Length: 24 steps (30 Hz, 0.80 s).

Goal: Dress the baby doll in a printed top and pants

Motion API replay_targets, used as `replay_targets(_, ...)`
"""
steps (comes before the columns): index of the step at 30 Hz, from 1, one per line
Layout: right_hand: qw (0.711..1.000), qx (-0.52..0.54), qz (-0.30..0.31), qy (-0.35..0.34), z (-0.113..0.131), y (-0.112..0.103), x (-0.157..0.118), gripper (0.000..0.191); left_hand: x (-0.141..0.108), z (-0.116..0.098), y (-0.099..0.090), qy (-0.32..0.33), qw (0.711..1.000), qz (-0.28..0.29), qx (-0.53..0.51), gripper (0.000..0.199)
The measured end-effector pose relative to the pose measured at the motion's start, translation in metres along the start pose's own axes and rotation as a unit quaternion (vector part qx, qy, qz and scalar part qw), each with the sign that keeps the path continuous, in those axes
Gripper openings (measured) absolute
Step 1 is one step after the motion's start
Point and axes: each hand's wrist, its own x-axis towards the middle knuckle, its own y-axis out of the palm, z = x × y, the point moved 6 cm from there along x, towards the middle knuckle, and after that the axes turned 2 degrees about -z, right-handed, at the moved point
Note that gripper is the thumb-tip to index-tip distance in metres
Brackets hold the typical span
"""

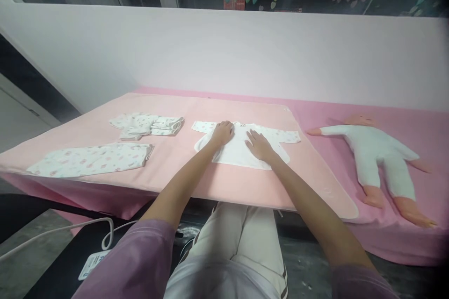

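1. Shirt, small and white with patterned sleeves, spread flat on the peach mat, directly in front of the person; collar at the far edge, hem toward the body, sleeves out to both sides.
2. Long axis crosswise, sleeve to sleeve, dipping slightly toward the right.
3. Left hand palm down on the shirt, left of the collar, fingers slightly bent; unclenched.
4. Right hand flat on the shirt's right half, fingers spread; released.
5. Across the near hem, both forearms, hiding parts of it.
6. To the left, folded garments and, nearer, a long printed garment, lying roughly crosswise.
7. To the right, well apart, a white-suited doll on pink cloth, feet toward the near side.
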Motion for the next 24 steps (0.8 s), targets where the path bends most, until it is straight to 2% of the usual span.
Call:
replay_targets(8, 0.999, 0.03, -0.021, 0.006, 0.001, -0.003, -0.002, 0.072, 0.01, 0.011, 0.01, -0.018, 0.999, 0.016, -0.021, 0.054)
replay_targets(16, 0.997, 0.067, -0.038, 0.012, -0.001, -0.007, -0.004, 0.066, 0.037, 0.027, 0.004, -0.085, 0.994, -0.004, -0.071, 0.036)
replay_targets(19, 0.996, 0.073, -0.04, 0.009, -0.002, -0.008, -0.004, 0.066, 0.049, 0.038, 0.011, -0.116, 0.988, -0.013, -0.097, 0.034)
replay_targets(24, 0.996, 0.073, -0.043, 0.012, -0.004, -0.007, -0.002, 0.067, 0.066, 0.048, 0.024, -0.14, 0.98, 0.013, -0.138, 0.035)
